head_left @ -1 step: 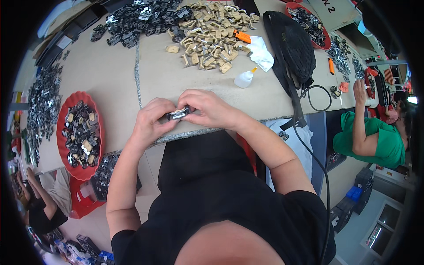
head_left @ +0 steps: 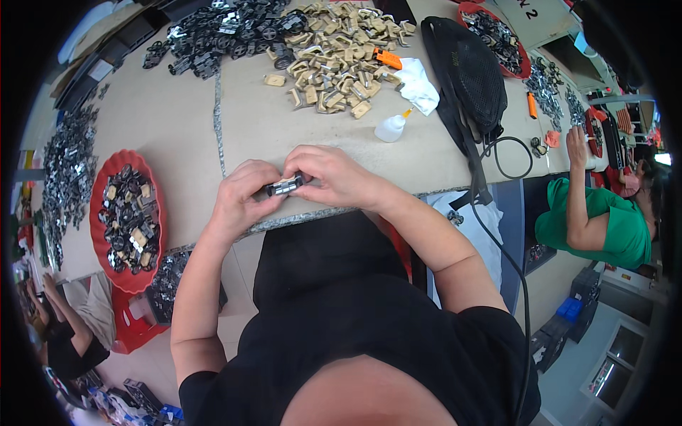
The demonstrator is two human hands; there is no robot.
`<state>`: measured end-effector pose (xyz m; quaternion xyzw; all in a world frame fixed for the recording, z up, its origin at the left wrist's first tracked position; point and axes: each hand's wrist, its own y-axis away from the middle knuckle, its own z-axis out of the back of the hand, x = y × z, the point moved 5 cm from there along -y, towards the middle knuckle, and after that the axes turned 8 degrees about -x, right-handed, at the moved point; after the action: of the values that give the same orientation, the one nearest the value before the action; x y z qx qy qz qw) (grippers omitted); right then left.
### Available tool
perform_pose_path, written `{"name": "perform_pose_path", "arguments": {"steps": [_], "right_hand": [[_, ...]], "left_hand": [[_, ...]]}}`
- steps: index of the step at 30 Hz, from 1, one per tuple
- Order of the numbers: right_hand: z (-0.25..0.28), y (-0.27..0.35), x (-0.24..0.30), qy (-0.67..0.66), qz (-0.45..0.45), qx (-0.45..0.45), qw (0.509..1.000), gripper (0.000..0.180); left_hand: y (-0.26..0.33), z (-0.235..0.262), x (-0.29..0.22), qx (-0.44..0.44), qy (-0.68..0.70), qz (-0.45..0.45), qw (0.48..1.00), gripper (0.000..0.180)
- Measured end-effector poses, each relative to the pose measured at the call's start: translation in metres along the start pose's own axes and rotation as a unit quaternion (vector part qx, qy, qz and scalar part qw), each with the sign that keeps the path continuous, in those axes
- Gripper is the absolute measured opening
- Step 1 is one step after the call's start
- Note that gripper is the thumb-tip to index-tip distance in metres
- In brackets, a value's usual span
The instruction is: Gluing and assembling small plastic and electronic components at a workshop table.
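Just past the table's near edge, my left hand (head_left: 246, 197) and my right hand (head_left: 332, 175) pinch a small black-and-silver part (head_left: 286, 187) between them. Its exact kind I cannot make out; a pale strip shows along its upper side. Each hand grips one end, and the fingers hide those ends. Farther off lies a heap of tan, bent-metal pieces (head_left: 334, 53), with a heap of black parts (head_left: 234, 32) to its left. A small white squeeze bottle (head_left: 390, 128) with a yellow tip rests at an angle beyond my right hand.
At left, a red scalloped tray (head_left: 158, 206) holds mixed black and tan parts. An orange-handled tool (head_left: 388, 58) and a white cloth (head_left: 418, 86) lie beside the tan heap. A black bag (head_left: 474, 78) with a strap and cable sits at right. Co-workers work on both sides.
The whole view has shifted very slightly. Both hands keep their pinch on the small part, which stays in nearly the same place.
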<state>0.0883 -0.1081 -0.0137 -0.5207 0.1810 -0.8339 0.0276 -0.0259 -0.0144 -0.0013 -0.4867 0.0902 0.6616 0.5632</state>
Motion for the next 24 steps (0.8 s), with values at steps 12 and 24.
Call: {"name": "perform_pose_path", "arguments": {"steps": [12,24], "right_hand": [[0.013,-0.007,-0.006,-0.085,-0.050,-0.067,0.993,0.040],[0.001,-0.006,-0.042,-0.333,-0.202,-0.081,0.917,0.036]], "left_hand": [[-0.003,0.006,-0.008,-0.083,-0.156,-0.112,0.978,0.031],[-0.011,-0.012,-0.019,-0.050,-0.272,-0.222,0.935,0.031]]}}
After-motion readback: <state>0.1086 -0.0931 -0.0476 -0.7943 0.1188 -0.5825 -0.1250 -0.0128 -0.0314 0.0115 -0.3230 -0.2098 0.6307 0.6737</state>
